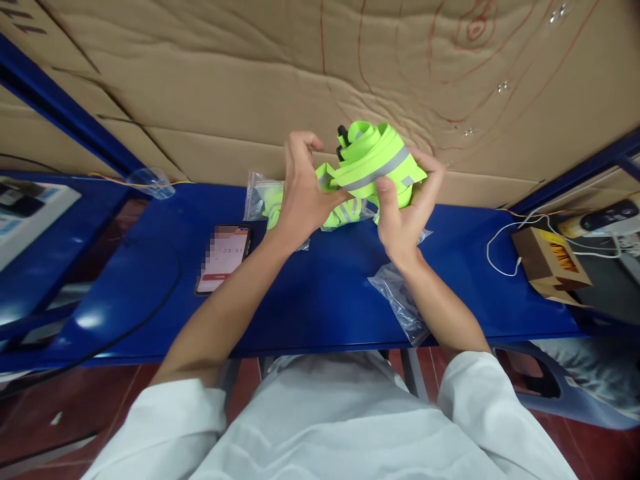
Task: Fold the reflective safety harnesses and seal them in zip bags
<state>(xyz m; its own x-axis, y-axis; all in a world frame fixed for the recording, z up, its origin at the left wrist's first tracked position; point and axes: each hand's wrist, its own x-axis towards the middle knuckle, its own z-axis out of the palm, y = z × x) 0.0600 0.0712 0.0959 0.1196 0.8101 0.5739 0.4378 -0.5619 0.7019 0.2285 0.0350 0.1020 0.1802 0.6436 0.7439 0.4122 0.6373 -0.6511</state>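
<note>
Both hands grasping folded neon vest (373, 163) (grey reflective stripe) above table (320, 293) back edge: left hand (303, 193), right hand (407, 207).

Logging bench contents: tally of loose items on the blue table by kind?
Neon reflective bundle, held in both hands: 1
Bagged neon bundle: 1
Empty clear bag: 1
Phone: 1
Small cardboard box: 1
Total: 5

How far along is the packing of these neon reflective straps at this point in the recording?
Done: one bagged strap lies on the blue table, behind the hands. In hand: the left hand and right hand grip a folded neon strap bundle above the table. Left: an empty clear bag lies under the right wrist; the bundle is not yet in it.
</note>
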